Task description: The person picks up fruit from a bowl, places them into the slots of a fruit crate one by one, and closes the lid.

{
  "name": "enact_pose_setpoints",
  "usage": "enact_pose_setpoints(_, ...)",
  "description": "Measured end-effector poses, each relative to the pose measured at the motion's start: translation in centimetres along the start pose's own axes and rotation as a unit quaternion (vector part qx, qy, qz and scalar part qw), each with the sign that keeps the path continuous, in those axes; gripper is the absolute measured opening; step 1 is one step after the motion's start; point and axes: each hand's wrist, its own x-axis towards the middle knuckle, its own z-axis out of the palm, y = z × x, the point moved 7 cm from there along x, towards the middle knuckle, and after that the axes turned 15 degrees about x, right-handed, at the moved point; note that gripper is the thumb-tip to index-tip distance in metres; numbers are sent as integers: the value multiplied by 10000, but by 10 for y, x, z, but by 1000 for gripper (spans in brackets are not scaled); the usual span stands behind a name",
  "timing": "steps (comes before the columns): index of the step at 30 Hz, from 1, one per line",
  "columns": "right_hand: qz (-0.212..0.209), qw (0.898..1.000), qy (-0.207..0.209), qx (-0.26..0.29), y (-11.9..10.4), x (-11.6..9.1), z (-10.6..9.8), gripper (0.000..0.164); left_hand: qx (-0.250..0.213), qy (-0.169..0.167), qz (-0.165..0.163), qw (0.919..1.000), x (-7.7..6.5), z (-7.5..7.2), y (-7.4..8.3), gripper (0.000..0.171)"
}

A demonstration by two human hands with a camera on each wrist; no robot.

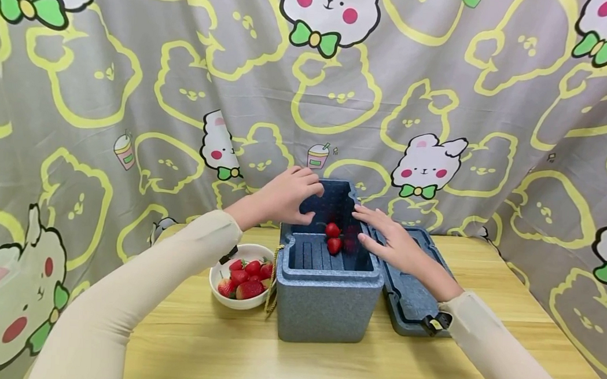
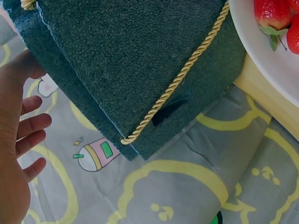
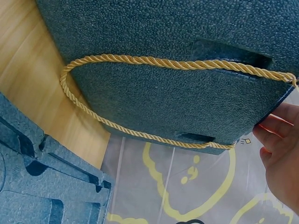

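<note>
Cream left sleeve (image 1: 159, 288) is nearest to the camera, going diagonal over the light wood-look tabletop (image 1: 205, 351), w/ a small black strap (image 1: 228, 255) at its cuff. Next comes a round white bowl (image 1: 239, 304), w/ several red strawberries (image 1: 239, 276) heaped inside. A twisted gold cord (image 1: 274, 280) hangs b/w the bowl and the foam cooler box (image 1: 327, 310) – grey-blue, upright, uncovered at top. L hand (image 1: 287, 196) is above the left rim of the box: its fingers are softly bent, thumb apart from them, nothing held. Inside the box, on the ribbed floor near the right wall, lie two strawberries (image 1: 334, 246), one just behind the other. R hand (image 1: 391, 241) is at the right rim, fingers nearly straight & holding nothing; whether the fingertips press the rim, I can't tell. Right wrist view shows a similar rope handle (image 3: 140, 59) looped along the outer wall there. Just beside the box, the matching lid (image 1: 416, 301) lies flat on the tabletop – partly hidden by the R hand. Last is the cream right sleeve (image 1: 497, 346), w/ a black buckle (image 1: 437, 323) near the cuff. Behind all hangs a grey curtain (image 1: 342, 76), printed w/ yellow outlines & white cartoon animals w/ green bows.
</note>
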Motion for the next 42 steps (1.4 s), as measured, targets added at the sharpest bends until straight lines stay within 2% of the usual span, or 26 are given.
enact_pose_setpoints(6,14,10000,6,-39,0,1,0,53,-82,-21,-73,9999,-4,-2,-4,30)
enact_pose_setpoints(12,32,10000,7,-30,0,0,0,53,-117,20,-296,9995,-13,-3,-12,32)
enact_pose_setpoints(24,151,9998,-48,-117,-2,0,-2,54,-274,237,-870,9955,-51,1,-37,33)
enact_pose_setpoints(29,202,9997,-42,-132,-4,1,-3,54,-286,212,-1065,9937,-71,9,-43,31)
enact_pose_setpoints(35,310,9994,-32,-169,-2,2,-4,55,-351,169,-1187,9922,-96,22,-41,32)
enact_pose_setpoints(42,299,9995,-42,-50,-3,2,-4,56,-681,-264,-1348,9882,-126,49,-33,34)
